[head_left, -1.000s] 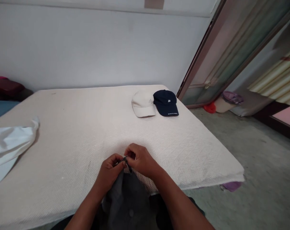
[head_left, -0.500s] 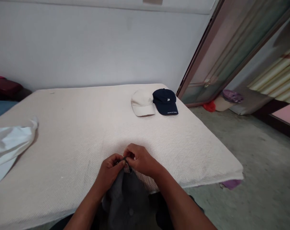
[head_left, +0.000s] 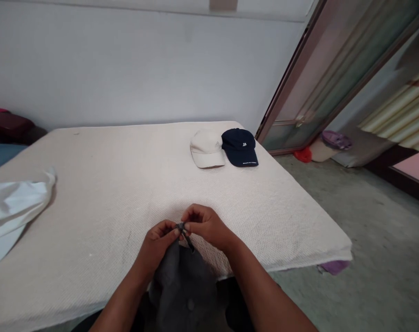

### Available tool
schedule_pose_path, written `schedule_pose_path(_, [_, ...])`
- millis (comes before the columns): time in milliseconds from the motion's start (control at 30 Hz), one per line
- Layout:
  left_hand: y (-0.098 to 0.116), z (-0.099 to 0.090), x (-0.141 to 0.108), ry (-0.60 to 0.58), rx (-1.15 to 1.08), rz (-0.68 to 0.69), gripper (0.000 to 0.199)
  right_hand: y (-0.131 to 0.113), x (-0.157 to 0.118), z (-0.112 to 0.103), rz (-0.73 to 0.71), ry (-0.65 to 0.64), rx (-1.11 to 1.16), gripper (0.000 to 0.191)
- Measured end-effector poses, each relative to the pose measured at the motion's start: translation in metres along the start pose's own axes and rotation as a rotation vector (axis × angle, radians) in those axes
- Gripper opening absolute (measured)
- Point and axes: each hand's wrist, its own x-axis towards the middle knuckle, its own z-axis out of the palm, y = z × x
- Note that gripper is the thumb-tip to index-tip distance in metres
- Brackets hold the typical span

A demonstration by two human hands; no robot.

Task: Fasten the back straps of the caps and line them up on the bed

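A dark grey cap hangs at the near edge of the bed, its button low in the view and its strap end upward. My left hand pinches the strap from the left side. From the right, my right hand grips the same strap between thumb and fingers, close to the left fingertips. A loose strap part slants down between the hands toward the cap. The fine detail of the strap's fastening is too small to make out.
A cream cap and a navy cap lie side by side at the back right of the bed. A white cap is at the left edge. Beyond the right side are the floor and a sliding door.
My right hand has shifted slightly up and right, and its fingers sit a little farther from my left hand. More of the strap shows between them.
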Motion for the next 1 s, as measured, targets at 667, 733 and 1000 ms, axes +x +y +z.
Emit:
schedule_pose_path(667, [0.006,-0.002,-0.007,-0.172,-0.328,-0.080,0.012,-0.005,-0.005,0.005,-0.008,-0.125,0.350,0.018])
schedule_pose_path(733, [0.012,-0.002,-0.007,-0.188,-0.360,-0.075,0.014,-0.005,-0.004,0.008,-0.043,-0.118,0.413,0.018])
schedule_pose_path(1000, [0.032,0.003,0.000,-0.228,-0.417,0.028,0.015,-0.013,0.001,0.015,-0.159,-0.051,0.614,0.016])
